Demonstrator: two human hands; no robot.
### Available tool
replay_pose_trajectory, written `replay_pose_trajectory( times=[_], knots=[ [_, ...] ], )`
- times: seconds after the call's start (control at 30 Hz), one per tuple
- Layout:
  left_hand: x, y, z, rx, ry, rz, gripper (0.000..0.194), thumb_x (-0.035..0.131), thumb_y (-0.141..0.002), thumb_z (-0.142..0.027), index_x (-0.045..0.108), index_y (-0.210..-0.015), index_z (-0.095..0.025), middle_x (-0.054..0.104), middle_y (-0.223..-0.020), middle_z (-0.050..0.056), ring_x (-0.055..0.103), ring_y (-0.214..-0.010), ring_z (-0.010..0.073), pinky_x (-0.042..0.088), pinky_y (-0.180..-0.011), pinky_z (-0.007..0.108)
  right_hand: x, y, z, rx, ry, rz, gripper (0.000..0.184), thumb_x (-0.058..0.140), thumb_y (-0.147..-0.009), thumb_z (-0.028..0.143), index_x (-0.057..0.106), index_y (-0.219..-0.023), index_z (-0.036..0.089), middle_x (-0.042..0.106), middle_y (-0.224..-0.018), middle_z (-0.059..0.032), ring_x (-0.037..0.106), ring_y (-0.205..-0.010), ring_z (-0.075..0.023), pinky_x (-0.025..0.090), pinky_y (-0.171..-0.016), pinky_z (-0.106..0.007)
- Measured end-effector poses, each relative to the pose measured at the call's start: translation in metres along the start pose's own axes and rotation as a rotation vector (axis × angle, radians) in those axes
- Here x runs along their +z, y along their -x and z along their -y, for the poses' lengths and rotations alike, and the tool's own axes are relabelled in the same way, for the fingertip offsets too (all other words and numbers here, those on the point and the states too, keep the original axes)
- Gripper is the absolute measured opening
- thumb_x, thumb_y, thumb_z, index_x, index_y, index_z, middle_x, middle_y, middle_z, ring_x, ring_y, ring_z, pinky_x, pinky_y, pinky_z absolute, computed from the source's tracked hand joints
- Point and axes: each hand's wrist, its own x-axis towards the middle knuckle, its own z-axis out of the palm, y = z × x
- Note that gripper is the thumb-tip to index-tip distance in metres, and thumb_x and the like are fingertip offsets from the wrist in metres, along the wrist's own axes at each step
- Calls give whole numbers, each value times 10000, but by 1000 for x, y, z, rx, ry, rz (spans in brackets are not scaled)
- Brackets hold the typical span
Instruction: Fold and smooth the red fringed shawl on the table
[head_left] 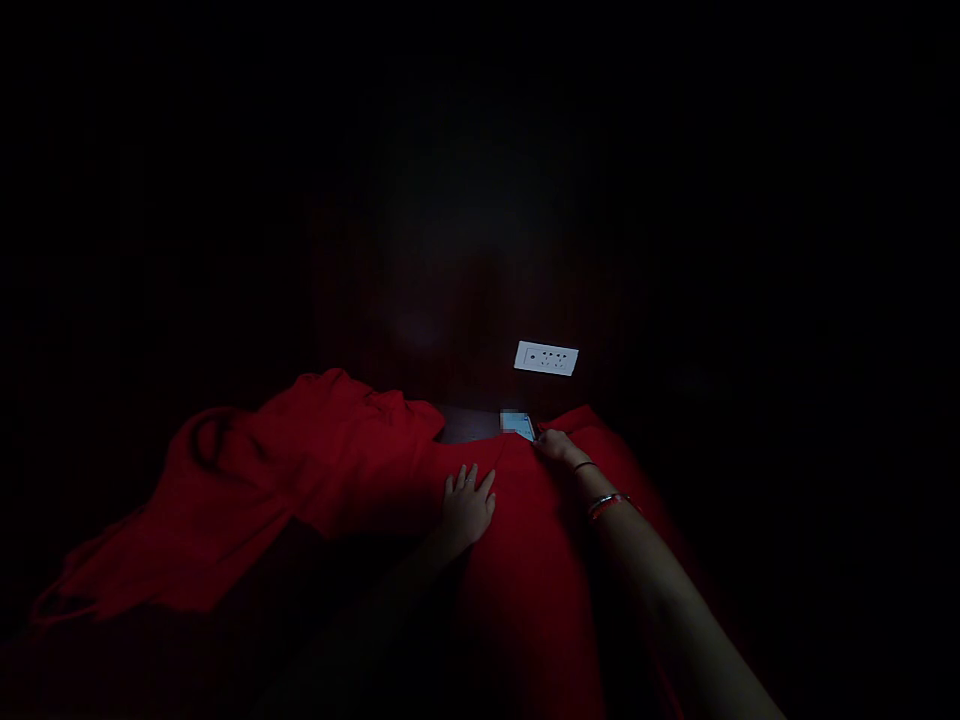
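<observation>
A red garment (367,470), rumpled on its left side and smoother in the middle, is spread over a dark surface. My left hand (469,508) lies flat on the red cloth with its fingers spread and holds nothing. Just beyond the cloth's far edge is a phone (516,423) with a lit screen. My right hand (556,445), with bands on the wrist, reaches to the phone's right edge, its fingers closed on it. The fingertips are hard to make out in the dark.
A white wall socket panel (546,358) is fixed upright beyond the phone. A strip of dark tabletop (469,424) shows between folds of the cloth. A thin red strap (64,605) trails at the far left. Most of the surroundings are too dark to see.
</observation>
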Motion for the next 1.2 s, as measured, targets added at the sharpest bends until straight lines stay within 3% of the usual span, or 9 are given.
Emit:
replay_pose_trajectory(
  times=[0.17, 0.3, 0.43, 0.57, 0.73, 0.87, 0.97, 1.03, 1.2],
  knots=[
    [-2, -2, 0, -8, 16, 20, 395, 327, -805, -345, 429, -1178, -268, 371, -1279, 77, 302, -1171, 255, 248, -918, 444, -15, -5, -5, -83, -24, 50, 217, 434, -764, 214, 605, -832, 98, 630, -826, -74, 576, -735, -132, 391, -574, -172],
    [-2, -1, -1, -8, 13, -6, 395, 327, -806, -341, 428, -1179, -261, 379, -1273, 80, 309, -1167, 257, 260, -912, 445, -26, 4, -10, -169, -30, -39, 280, 299, -846, 249, 505, -993, 129, 598, -950, -69, 558, -788, -111, 385, -603, -169],
    [-3, -1, 0, -24, 12, -6, 432, 341, -801, -352, 373, -1220, -253, 380, -1272, 79, 315, -1164, 251, 265, -914, 437, -24, 15, -10, -141, 45, -129, 296, 279, -855, 291, 432, -1051, 131, 588, -936, -126, 561, -811, -176, 389, -632, -239],
    [-7, -3, 2, -19, 19, -11, 462, 345, -803, -338, 314, -1254, -244, 390, -1263, 88, 337, -1151, 239, 297, -894, 400, -11, 23, -7, -58, 125, -167, 326, 238, -858, 312, 410, -1077, 142, 589, -899, -151, 566, -801, -234, 396, -618, -309],
    [-9, -5, 4, 16, 27, -55, 440, 323, -817, -330, 319, -1250, -250, 410, -1250, 71, 337, -1149, 232, 308, -880, 379, 2, 28, -1, 5, 191, -214, 337, 219, -848, 170, 378, -1143, 142, 559, -955, -159, 542, -852, -231, 381, -695, -352],
    [-4, -3, 4, 103, 33, -35, 434, 329, -804, -415, 390, -1205, -263, 395, -1263, 62, 314, -1165, 247, 260, -919, 412, 8, 37, 9, -24, 253, -337, 347, 227, -832, 129, 428, -1115, 141, 461, -1119, -169, 417, -1024, -247, 297, -830, -394],
    [-2, -2, 4, 105, 24, -10, 423, 338, -794, -434, 433, -1173, -272, 396, -1263, 57, 319, -1162, 256, 262, -919, 422, 19, 57, 21, -80, 227, -424, 337, 269, -837, 219, 450, -1112, 143, 426, -1167, -159, 373, -1056, -251, 280, -859, -386],
    [-2, -2, 3, 94, 20, -25, 414, 327, -803, -408, 429, -1178, -266, 405, -1256, 57, 329, -1158, 249, 272, -916, 417, 34, 76, 30, -148, 146, -405, 394, 298, -832, 330, 410, -1169, 158, 386, -1219, -141, 340, -1095, -251, 273, -882, -373],
    [-7, -1, 7, 30, -24, -99, 409, 278, -824, -315, 422, -1192, -210, 420, -1239, 98, 351, -1144, 247, 280, -908, 434, 75, 121, 49, -232, -21, -185, 587, 207, -810, 519, 265, -1285, 179, 226, -1344, -107, 172, -1216, -267, 194, -946, -415]
  ],
)
